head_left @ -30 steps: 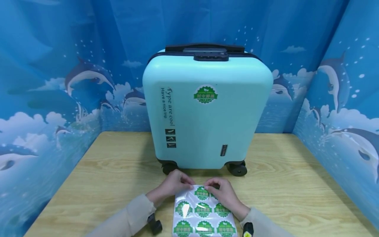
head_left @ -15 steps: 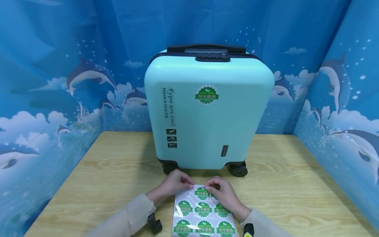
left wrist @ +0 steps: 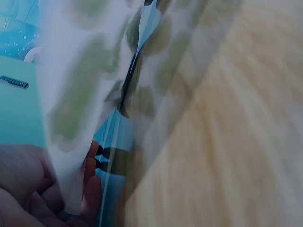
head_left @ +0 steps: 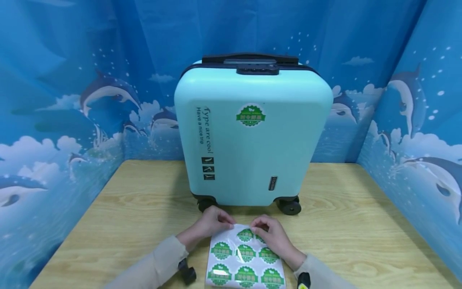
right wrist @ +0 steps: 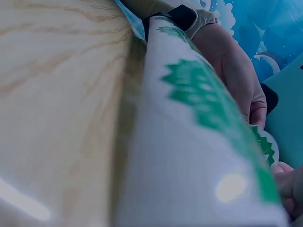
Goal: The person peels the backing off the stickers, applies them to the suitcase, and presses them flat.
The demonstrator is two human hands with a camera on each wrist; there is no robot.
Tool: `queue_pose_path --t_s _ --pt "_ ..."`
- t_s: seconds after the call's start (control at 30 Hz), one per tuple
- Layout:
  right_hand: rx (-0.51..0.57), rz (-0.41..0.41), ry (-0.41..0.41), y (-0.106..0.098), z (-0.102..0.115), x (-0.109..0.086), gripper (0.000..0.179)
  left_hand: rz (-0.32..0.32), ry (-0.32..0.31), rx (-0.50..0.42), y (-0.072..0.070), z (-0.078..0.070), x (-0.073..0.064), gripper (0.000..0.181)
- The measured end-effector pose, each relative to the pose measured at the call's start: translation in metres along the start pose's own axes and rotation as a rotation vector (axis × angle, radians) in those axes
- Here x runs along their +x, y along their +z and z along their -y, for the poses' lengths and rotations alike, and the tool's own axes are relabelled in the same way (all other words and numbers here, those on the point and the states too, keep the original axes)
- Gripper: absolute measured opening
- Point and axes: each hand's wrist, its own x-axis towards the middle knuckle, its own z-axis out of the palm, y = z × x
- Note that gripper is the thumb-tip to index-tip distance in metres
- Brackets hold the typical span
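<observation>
A white sheet of round green stickers (head_left: 246, 253) lies before the suitcase, its top edge between both hands. My left hand (head_left: 212, 223) pinches the sheet's top edge near its upper left corner. In the left wrist view, that hand (left wrist: 35, 187) has a corner of the sheet between thumb and fingers. With thumb and forefinger, my right hand (head_left: 273, 237) pinches at the top middle sticker (head_left: 245, 235). The right wrist view has this sticker's rounded rim (right wrist: 271, 144) sticking out past the curved sheet at the right fingertips (right wrist: 284, 179). The right hand partly covers the top right sticker.
A mint suitcase (head_left: 252, 148) with black wheels stands upright behind the hands. One green sticker (head_left: 250, 115) is on its upper front. The wooden table (head_left: 140, 200) reaches back to blue dolphin curtains (head_left: 155, 36) on three sides.
The sheet's near end has swung left and slightly upward, bringing the lower sticker row further into view. The left hand has shifted slightly left; the right hand stays almost in place.
</observation>
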Motion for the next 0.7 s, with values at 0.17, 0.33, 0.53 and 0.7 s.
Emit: queue_pose_path --t_s 0.17,0.33,0.53,0.7 --pt "0.042 -0.012 0.037 -0.0029 -0.0016 -0.0003 0.007 0.002 -0.005 0.006 -0.0026 0.0014 -0.0010 0.009" --pt "0.080 -0.024 0.067 -0.0046 -0.0017 0.0005 0.006 0.005 0.013 0.004 -0.0030 0.0005 -0.0023 0.010" --pt "0.081 -0.033 0.085 -0.0054 -0.0011 0.0010 0.006 0.008 0.013 0.001 -0.0021 0.0001 -0.0032 0.009" --pt "0.118 -0.020 0.078 -0.0068 0.0000 0.0007 0.008 0.011 0.009 -0.018 -0.0016 0.0012 -0.0034 0.009"
